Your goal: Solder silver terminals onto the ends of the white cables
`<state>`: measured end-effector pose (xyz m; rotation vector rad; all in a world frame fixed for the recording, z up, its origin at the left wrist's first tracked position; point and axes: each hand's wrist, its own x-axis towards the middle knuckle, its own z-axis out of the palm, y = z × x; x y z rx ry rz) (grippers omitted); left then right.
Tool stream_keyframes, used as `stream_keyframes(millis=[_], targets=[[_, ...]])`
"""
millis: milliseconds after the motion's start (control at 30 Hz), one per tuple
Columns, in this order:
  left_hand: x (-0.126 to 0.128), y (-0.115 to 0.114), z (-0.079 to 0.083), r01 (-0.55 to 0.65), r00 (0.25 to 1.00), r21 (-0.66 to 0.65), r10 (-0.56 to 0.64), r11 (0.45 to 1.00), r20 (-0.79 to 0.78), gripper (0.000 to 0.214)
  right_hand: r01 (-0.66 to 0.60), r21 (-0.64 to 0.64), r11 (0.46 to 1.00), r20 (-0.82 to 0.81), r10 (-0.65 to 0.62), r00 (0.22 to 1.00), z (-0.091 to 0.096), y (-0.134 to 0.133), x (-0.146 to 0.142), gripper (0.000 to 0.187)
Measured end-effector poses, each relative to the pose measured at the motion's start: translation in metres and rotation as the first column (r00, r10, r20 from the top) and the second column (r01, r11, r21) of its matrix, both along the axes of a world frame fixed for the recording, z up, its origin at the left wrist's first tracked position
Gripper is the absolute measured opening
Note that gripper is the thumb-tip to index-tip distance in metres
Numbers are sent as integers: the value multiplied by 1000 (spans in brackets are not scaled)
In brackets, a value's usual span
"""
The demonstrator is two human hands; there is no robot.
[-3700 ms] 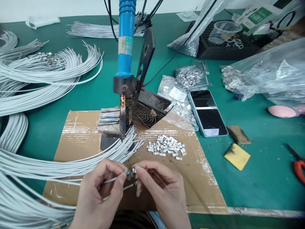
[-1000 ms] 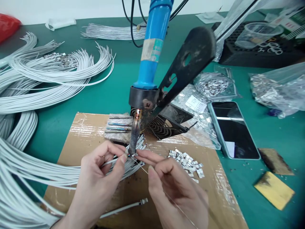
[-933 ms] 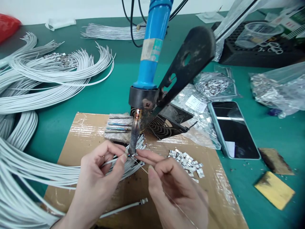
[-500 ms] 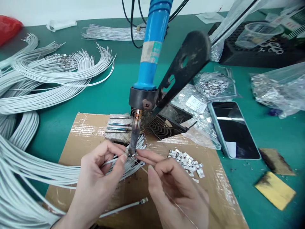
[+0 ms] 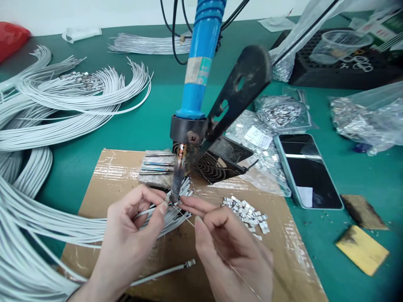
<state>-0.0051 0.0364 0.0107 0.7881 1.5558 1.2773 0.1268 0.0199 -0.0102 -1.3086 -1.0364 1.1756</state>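
A blue-handled soldering iron [image 5: 198, 71] points downward in a black metal stand [image 5: 239, 88]. Right under its tip, my left hand [image 5: 134, 226] is closed, pinching a white cable [image 5: 145, 213] near its end. My right hand [image 5: 231, 247] is closed around a thin strand of solder wire [image 5: 234, 270], which runs up to the iron's tip. Its outstretched fingertips are close beside the tip and the cable end, where the exact contact is too small to make out. Behind my fingers lies a bundle of white cables [image 5: 171, 224].
Small metal connectors [image 5: 245, 214] are piled on the cardboard [image 5: 103, 167]. A phone [image 5: 310, 172], a yellow sponge [image 5: 362, 250] and bags of metal parts [image 5: 280, 111] are at right. Coiled white cables [image 5: 63, 130] fill the left. A small fan [image 5: 217, 163] stands behind the iron.
Both hands hold nearly the same pose at the iron's tip. The view has shifted very slightly; nothing has been taken up or let go.
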Motion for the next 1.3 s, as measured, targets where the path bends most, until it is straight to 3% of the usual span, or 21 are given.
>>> stream_keyframes(millis=[233, 1300], targets=[[0, -1, 0, 29, 997, 5, -29, 1000, -73, 15, 10, 8, 1000, 15, -10, 1000, 1, -1, 0, 24], [0, -2, -2, 33, 993, 33, -29, 999, -113, 17, -10, 59, 998, 83, 5, 997, -2, 2, 2, 25]])
